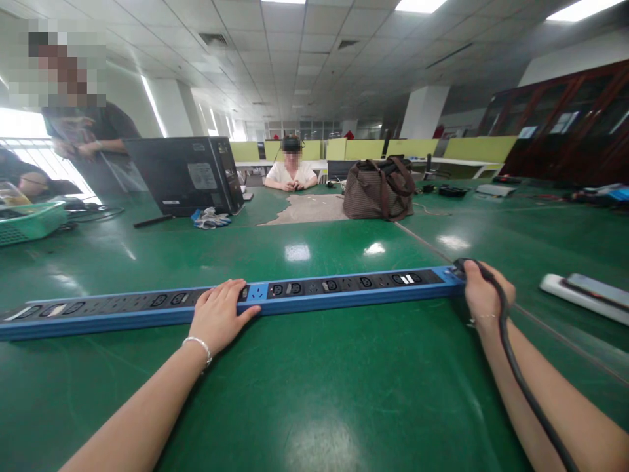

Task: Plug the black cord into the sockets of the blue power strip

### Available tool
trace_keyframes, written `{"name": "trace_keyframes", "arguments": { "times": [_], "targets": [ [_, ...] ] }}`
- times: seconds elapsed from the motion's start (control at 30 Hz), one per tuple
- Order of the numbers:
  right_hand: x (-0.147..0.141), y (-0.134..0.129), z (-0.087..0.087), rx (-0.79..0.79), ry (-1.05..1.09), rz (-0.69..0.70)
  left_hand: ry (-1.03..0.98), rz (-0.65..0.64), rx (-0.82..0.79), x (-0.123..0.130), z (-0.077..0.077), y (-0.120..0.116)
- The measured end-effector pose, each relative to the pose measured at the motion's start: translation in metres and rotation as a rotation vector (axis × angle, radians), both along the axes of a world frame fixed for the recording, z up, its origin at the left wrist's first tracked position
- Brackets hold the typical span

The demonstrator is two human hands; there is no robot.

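Note:
A long blue power strip [314,301] with a row of black sockets lies across the green table [314,393]. My left hand [219,314] rests over its middle, fingers on the socket face and thumb along the near edge. At the strip's right end, my right hand [484,288] is closed around the base of a thick black cable [515,367], right where it meets the strip. The cable runs down over my right forearm to the bottom edge of the view.
A black computer case [181,176], gloves [211,218] and a green basket [34,223] stand at the far left. A brown bag [378,190] sits mid-table. White strip-like objects [584,298] lie at right. One person sits opposite; another stands at left.

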State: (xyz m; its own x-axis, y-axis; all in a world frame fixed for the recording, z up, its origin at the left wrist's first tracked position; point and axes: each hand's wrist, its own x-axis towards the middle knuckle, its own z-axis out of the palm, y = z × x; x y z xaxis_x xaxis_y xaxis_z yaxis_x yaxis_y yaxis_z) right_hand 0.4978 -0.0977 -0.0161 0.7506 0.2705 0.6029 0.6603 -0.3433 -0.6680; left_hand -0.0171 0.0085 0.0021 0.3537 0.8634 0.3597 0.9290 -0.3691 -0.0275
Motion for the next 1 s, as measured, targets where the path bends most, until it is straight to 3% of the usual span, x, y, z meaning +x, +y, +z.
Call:
{"name": "trace_keyframes", "arguments": {
  "times": [0.1,0.3,0.47,0.8,1.0],
  "targets": [
    [-0.008,0.000,0.003,0.037,0.062,-0.040,-0.007,-0.005,0.007,0.000,0.000,0.000],
    [-0.034,0.002,0.013,-0.063,-0.011,0.155,-0.004,-0.002,0.004,0.000,-0.001,0.000],
    [-0.045,0.003,0.017,-0.146,-0.002,0.196,-0.012,-0.007,0.011,-0.001,-0.001,0.000],
    [-0.043,0.001,0.013,-0.304,-0.071,0.207,-0.003,-0.004,0.013,-0.001,-0.002,0.001],
    [-0.042,0.002,0.008,-0.322,-0.087,0.200,-0.001,-0.004,0.013,-0.002,-0.002,0.001]
  ]
}}
